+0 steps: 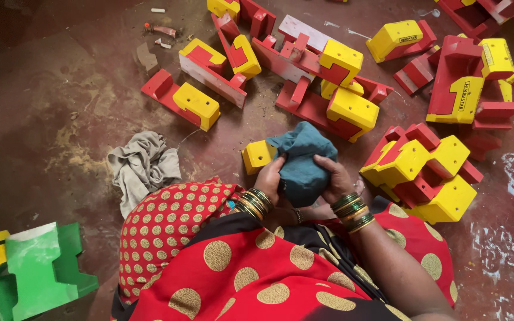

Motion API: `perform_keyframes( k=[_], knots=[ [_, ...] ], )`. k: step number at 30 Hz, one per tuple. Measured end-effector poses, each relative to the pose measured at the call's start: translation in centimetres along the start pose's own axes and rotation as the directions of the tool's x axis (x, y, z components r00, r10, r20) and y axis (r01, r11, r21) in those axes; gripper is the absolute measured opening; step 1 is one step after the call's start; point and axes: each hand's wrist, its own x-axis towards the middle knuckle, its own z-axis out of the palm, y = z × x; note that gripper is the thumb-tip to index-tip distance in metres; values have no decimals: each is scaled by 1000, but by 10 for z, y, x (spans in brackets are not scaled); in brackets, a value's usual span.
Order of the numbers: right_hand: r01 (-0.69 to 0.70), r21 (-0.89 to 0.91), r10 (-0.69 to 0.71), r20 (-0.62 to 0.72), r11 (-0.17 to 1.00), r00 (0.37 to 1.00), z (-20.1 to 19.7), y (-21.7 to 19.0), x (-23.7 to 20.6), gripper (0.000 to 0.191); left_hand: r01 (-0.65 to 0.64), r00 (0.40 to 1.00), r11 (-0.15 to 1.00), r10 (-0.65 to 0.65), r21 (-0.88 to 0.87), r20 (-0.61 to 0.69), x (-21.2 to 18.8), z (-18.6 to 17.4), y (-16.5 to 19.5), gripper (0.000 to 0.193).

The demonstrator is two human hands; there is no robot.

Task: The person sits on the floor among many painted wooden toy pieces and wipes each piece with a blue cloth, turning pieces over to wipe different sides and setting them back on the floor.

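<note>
Both my hands meet over a teal cloth (300, 159) wrapped around a red-and-yellow block, whose yellow end (257, 156) sticks out to the left. My left hand (269, 178) grips the left side of the cloth and block. Fingers of my right hand (334, 176) press the cloth from the right. Green and gold bangles circle both wrists. My lap is covered by red fabric with gold dots (233, 261).
Several red-and-yellow painted blocks (340, 89) lie scattered on the dark red floor (43, 101), with a stack (423, 172) just right of my hands. A crumpled grey rag (143, 166) lies to the left. Green and yellow blocks (37, 267) sit at bottom left.
</note>
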Motion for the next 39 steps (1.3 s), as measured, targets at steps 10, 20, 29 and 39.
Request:
perform_keyframes(
  k=[10,20,29,39],
  knots=[
    [271,-218,-318,-222,938,922,7,-14,-10,33,208,950,954,-144,217,-277,-15,18,15,87],
    [320,-852,-618,-5,415,786,19,7,-9,56,-229,969,968,237,104,-71,-1,-2,5,44],
    [433,-752,-444,209,497,872,17,14,-9,86,-272,937,929,315,252,-149,-3,3,9,48],
    [118,-210,-108,58,971,992,-10,6,2,42,-200,979,974,196,106,50,1,-3,0,54]
  ],
)
